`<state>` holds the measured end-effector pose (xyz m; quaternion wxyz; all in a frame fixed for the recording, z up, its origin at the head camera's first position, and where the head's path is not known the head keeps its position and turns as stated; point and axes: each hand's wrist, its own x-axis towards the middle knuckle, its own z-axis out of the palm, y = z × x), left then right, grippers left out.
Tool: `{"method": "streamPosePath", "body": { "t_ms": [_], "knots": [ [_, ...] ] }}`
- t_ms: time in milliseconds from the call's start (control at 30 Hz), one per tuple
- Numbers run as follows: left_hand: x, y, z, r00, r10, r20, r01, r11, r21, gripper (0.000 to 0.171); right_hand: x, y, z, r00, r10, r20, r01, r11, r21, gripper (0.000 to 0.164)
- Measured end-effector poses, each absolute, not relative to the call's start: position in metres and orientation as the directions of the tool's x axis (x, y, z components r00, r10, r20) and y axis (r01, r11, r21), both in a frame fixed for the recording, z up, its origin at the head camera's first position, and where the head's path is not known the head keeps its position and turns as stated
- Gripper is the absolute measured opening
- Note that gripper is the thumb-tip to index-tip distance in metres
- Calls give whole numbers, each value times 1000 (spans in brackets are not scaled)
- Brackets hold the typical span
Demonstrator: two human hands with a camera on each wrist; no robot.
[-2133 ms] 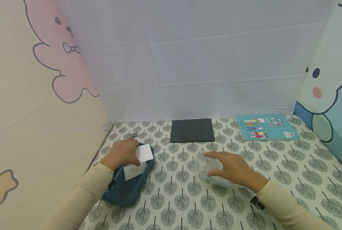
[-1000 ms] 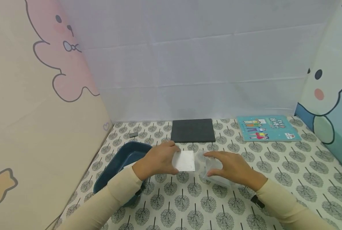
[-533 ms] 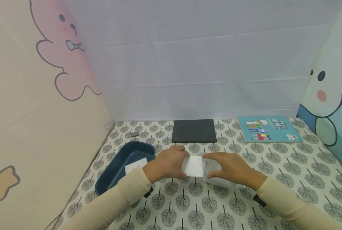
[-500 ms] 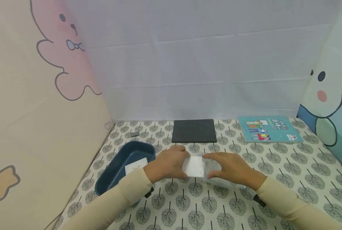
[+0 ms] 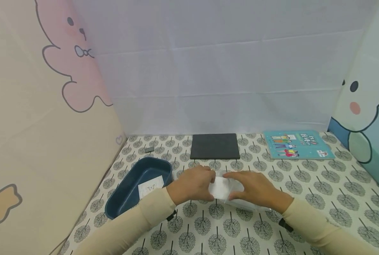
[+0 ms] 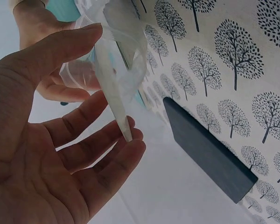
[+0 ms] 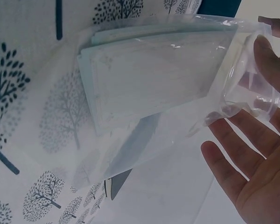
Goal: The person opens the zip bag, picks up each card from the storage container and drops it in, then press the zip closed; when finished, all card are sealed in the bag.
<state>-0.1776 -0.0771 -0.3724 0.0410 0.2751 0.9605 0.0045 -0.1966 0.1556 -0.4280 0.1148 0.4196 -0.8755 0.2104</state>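
My left hand (image 5: 194,183) pinches a white square card (image 5: 220,188) between thumb and fingers. In the left wrist view the card (image 6: 111,91) shows nearly edge-on, its far end within the mouth of a clear plastic bag (image 6: 86,74). My right hand (image 5: 256,188) grips that bag (image 5: 244,203), thumb and fingers spread around its opening. Through the film in the right wrist view, several pale cards (image 7: 154,74) lie stacked inside. At left, a dark blue tub (image 5: 125,202) holds another white card (image 5: 150,186) with a small drawing; my left sleeve partly covers it.
A flat black rectangular slab (image 5: 214,146) lies at the back middle of the tree-patterned tablecloth (image 5: 189,226). Behind the tub is a small grey block (image 5: 149,149). A turquoise book (image 5: 299,144) lies at the back right. Cloth walls stand behind and on both sides.
My left hand has taken a card out of the tub and carried it right, to the bag's opening; lately it has slid further in. My right hand has stayed nearly still, holding the bag.
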Motion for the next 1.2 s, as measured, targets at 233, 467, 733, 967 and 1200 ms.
{"method": "streamPosePath", "body": {
  "t_ms": [233,467,733,967,1200],
  "knots": [
    [-176,-72,-374,-830,553,-71,553,833,20,39,-195,153,-427,-632,-684,364,-775,570,-274,68],
    [-170,-76,-368,-859,507,-71,501,861,87,62,-195,154,-426,-648,-673,356,-761,582,-286,68],
    [-168,-99,-360,-895,434,-103,419,897,138,73,-195,156,-424,-648,-659,383,-761,588,-276,66],
    [-172,-133,-360,-933,339,-122,317,933,169,62,-197,160,-425,-656,-650,383,-753,595,-279,65],
    [-178,-171,-361,-957,241,-158,215,962,167,50,-206,165,-429,-623,-647,440,-778,568,-267,66]
  ]
}}
